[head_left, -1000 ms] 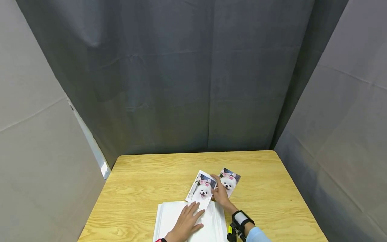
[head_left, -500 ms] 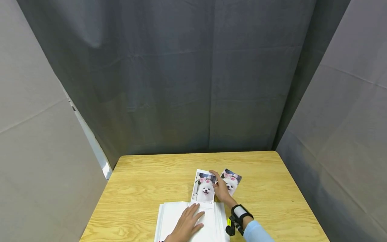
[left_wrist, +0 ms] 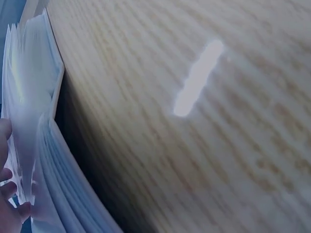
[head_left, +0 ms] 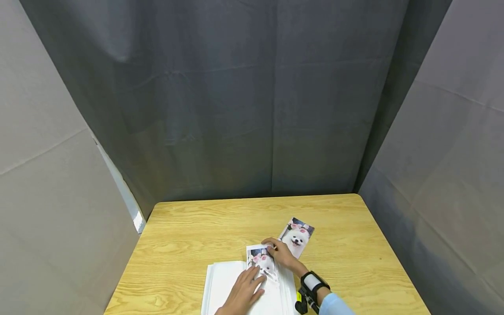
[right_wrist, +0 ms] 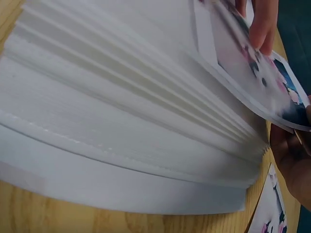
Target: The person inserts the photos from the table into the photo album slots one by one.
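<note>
A photo album point(head_left: 220, 280) with white pages lies open at the table's front. A photo point(head_left: 256, 258) of a white dog wearing pink flowers lies with its lower part under the clear sleeve of a page; its upper end sticks out past the album's far edge. My right hand point(head_left: 286, 257) pinches its far right corner, thumb below the sheet in the right wrist view. My left hand point(head_left: 241, 292) rests flat on the page, fingertips over the photo's lower part. In the left wrist view the left hand point(left_wrist: 8, 194) shows only at the edge, beside the album point(left_wrist: 68, 189).
A second, similar dog photo point(head_left: 298, 236) lies slanted on the wooden table point(head_left: 189, 227), just beyond the right hand. A grey curtain point(head_left: 220, 109) hangs behind the table, with pale cloth walls point(head_left: 59, 183) at both sides.
The photo in my right hand has turned straight, then slid toward me into the page sleeve. The right hand has come nearer with it. My left hand has stayed on the page.
</note>
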A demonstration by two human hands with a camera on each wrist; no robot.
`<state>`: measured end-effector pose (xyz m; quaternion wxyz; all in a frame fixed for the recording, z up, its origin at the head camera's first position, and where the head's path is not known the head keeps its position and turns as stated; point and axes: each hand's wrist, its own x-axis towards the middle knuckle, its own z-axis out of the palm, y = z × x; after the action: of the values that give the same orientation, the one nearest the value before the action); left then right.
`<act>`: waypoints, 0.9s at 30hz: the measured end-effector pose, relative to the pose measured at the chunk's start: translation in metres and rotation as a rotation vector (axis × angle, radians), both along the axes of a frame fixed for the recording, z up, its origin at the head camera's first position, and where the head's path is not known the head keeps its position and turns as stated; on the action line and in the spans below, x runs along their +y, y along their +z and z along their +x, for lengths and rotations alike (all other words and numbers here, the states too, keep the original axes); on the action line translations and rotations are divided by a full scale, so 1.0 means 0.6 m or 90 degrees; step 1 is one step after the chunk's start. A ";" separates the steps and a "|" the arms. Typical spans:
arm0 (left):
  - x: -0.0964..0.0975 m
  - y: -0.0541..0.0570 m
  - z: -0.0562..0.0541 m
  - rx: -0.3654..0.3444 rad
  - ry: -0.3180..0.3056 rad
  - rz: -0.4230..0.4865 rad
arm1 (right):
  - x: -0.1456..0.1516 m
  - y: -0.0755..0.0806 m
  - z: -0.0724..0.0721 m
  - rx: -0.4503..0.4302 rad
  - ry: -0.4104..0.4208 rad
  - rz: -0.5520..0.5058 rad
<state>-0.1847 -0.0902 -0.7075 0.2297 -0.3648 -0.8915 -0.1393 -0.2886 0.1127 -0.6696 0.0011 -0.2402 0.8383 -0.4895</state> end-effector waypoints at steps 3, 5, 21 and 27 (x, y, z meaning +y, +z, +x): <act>0.000 0.001 0.003 0.003 -0.006 0.018 | 0.002 -0.004 0.009 0.013 0.003 0.008; 0.000 0.002 0.005 0.000 -0.005 0.023 | 0.003 -0.006 0.015 0.026 0.008 0.014; -0.002 0.009 0.007 -0.099 0.039 0.051 | -0.007 0.000 0.053 0.076 -0.039 -0.098; -0.008 0.051 0.009 -0.263 0.072 0.220 | -0.037 0.024 0.093 -0.118 -0.043 -0.263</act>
<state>-0.1790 -0.0949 -0.6766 0.1090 -0.2333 -0.9014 -0.3480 -0.2328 0.0908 -0.6552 0.0127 -0.1607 0.7243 -0.6704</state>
